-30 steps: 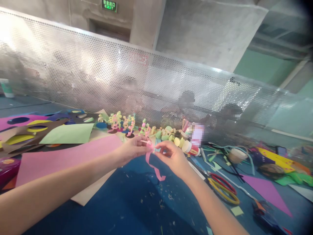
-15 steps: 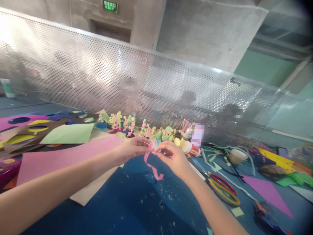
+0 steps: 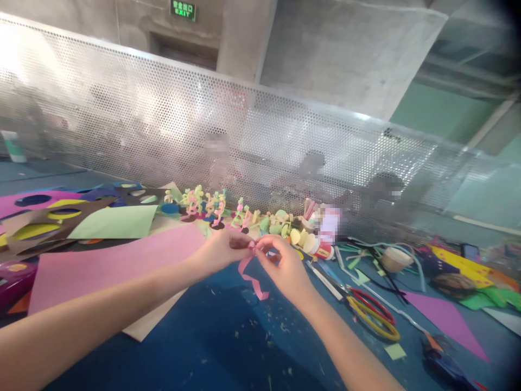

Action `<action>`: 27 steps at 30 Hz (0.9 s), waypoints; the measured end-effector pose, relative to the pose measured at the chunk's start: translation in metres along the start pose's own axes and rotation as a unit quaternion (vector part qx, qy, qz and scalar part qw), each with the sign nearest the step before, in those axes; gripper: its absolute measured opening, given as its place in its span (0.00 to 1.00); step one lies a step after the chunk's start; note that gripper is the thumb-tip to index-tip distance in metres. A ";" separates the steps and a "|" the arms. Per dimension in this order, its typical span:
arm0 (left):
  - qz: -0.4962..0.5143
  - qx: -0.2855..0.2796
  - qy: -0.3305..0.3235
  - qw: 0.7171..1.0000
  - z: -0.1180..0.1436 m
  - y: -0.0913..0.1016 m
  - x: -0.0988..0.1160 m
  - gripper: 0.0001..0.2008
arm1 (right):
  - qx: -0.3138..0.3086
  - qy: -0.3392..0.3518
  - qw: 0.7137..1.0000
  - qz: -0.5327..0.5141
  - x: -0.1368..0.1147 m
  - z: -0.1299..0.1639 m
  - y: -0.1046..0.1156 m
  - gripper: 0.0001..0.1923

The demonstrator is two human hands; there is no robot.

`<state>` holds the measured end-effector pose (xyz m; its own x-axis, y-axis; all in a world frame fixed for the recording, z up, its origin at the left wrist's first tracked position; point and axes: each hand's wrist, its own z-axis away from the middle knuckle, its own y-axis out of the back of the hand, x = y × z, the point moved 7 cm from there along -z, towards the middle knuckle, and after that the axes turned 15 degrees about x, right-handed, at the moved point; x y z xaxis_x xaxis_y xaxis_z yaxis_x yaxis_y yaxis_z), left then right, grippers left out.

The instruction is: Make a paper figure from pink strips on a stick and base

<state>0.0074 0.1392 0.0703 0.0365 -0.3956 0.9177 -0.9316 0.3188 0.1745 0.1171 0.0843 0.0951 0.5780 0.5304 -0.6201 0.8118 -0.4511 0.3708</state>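
Observation:
Above the blue table, a pink paper strip (image 3: 254, 282) dangles in a zigzag curl from between my fingers. My left hand (image 3: 225, 248) pinches its rolled upper end from the left. From the right, my right hand (image 3: 282, 264) is closed on the same end, its thumb and forefinger pressed together. The fingertips of both hands meet there and hide part of the roll. Behind my hands stand several small curled-paper figures (image 3: 218, 209) on dark round bases. A large pink paper sheet (image 3: 114, 266) lies under my left forearm.
To the right lie scissors (image 3: 374, 320) with red and yellow handles, a glue bottle (image 3: 319, 248), a roll of tape (image 3: 395, 260) and a purple paper piece (image 3: 448, 323). Cut-out sheets (image 3: 61, 220) pile up at left. A perforated metal screen (image 3: 163, 119) borders the table's far side.
Both hands have drawn closer together at the strip's rolled end. The hanging tail has shifted slightly left. Objects on the table stay where they were.

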 end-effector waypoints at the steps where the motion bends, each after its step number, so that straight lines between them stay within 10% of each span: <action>1: 0.007 0.003 0.002 1.000 0.000 0.000 -0.001 0.11 | 0.008 0.002 1.000 0.008 -0.001 0.000 0.001 0.03; 16: 0.035 0.044 0.015 0.998 -0.002 0.007 -0.002 0.08 | -0.006 0.119 0.989 0.087 -0.019 0.003 0.001 0.07; 27: 0.060 0.002 -0.016 0.998 0.004 -0.005 0.011 0.08 | 0.059 0.034 0.995 0.079 -0.005 0.001 0.006 0.02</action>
<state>0.0109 0.1294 0.0780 -0.0876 -0.3820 0.9200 -0.9303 0.3617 0.0616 0.1190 0.0780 0.0999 0.7053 0.4923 -0.5101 0.6973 -0.6115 0.3740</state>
